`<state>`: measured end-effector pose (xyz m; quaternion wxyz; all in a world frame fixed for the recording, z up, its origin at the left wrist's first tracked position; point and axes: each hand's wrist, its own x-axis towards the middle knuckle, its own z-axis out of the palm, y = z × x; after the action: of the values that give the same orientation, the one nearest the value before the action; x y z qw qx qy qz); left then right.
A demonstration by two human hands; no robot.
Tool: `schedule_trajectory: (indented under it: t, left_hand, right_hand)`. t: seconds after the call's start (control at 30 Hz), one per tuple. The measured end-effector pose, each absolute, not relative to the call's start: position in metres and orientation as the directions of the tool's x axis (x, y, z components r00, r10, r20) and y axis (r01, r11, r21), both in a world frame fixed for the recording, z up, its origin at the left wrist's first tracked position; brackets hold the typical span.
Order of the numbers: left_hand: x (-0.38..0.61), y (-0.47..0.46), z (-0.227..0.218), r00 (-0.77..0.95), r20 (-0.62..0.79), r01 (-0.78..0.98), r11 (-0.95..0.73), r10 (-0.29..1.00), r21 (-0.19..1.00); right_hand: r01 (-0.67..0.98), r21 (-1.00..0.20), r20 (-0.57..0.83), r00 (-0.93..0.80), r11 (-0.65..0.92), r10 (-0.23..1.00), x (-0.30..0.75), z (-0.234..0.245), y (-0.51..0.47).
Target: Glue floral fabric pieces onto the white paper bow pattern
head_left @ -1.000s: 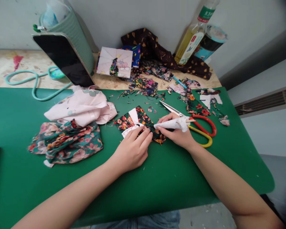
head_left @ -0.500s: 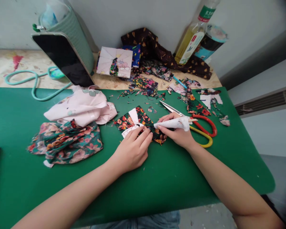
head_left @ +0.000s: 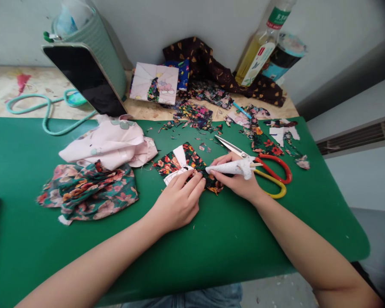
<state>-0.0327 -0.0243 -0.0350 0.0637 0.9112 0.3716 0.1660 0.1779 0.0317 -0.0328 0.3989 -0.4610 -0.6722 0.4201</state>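
Observation:
A patchwork piece of dark floral fabric with white wedges (head_left: 180, 156) lies flat on the green mat. My left hand (head_left: 179, 201) rests on its near edge, fingers stretched over the cloth and pressing it down. My right hand (head_left: 240, 182) is closed around a white cone-shaped bag (head_left: 227, 167), its tip pointing left at the fabric by my left fingertips. Thin wooden sticks (head_left: 256, 162) poke out of the bag's wide end. Scissors (head_left: 232, 146) with red and yellow handles lie just beyond and partly behind my right hand.
To the left lie a crumpled pink cloth (head_left: 107, 141) and a green floral cloth (head_left: 99, 192). A phone (head_left: 86, 81) leans on a mint container (head_left: 107, 55). Fabric scraps (head_left: 195, 114), a finished-looking patchwork square (head_left: 141, 85), an oil bottle (head_left: 258, 55) and a can (head_left: 282, 60) stand behind.
The white cone-shaped bag and my right hand have shifted very slightly left, with the bag's wide end tilting a little. My left hand and the fabric stay where they were.

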Motion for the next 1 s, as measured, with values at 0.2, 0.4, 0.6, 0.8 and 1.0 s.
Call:
schedule_trajectory:
  t: [0.2, 0.4, 0.6, 0.8, 1.0]
  left_hand:
    - [-0.0333, -0.0235, -0.0341, 0.671, 0.257, 0.656, -0.718, 0.696, 0.233]
    - [-0.0329, -0.0234, -0.0335, 0.669, 0.259, 0.656, -0.718, 0.696, 0.235]
    - [-0.0328, -0.0239, -0.0342, 0.669, 0.251, 0.656, -0.715, 0.699, 0.242]
    - [-0.033, -0.0242, -0.0338, 0.671, 0.258, 0.658, -0.719, 0.695, 0.226]
    - [-0.0331, -0.0232, -0.0335, 0.67, 0.248, 0.657, -0.715, 0.699, 0.238]
  right_hand:
    - [0.307, -0.932, 0.112, -0.262, 0.193, 0.959, 0.178, -0.0318, 0.0314]
    - [0.294, -0.942, 0.097, -0.23, 0.164, 0.968, 0.1768, -0.0308, 0.0308]
    - [0.268, -0.95, 0.101, -0.219, 0.159, 0.971, 0.1755, -0.0298, 0.0307]
    - [0.258, -0.955, 0.089, -0.229, 0.149, 0.969, 0.1755, -0.0308, 0.0306]
    - [0.275, -0.949, 0.09, -0.241, 0.157, 0.966, 0.1759, -0.0319, 0.0305]
